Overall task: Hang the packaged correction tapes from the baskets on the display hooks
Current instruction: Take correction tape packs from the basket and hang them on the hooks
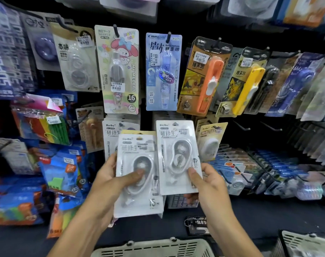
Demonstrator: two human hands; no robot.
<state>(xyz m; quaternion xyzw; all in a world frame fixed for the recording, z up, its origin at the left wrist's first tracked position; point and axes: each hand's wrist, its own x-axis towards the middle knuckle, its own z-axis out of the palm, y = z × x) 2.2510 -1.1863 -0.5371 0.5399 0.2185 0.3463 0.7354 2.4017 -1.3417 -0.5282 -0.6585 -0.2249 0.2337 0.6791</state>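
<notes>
Left edge: packets [8, 52] on the black display wall blurred, print unreadable. Left hand [109, 180] grips a stack of white tape packs [137, 175], thumb curled across the front blister, fingers hidden behind; stack count cannot be told. Hung pack [111, 134] behind it mostly covered. Right hand [208, 184] pinches a single pack [176, 156] at its lower right edge, thumb in front, held up just beside the stack. Bare hooks [241, 127] right of it. Two baskets [152, 247] [306, 242] cut off at bottom edge, contents not visible. Keys [197, 224] lie on the dark shelf [260, 214].
</notes>
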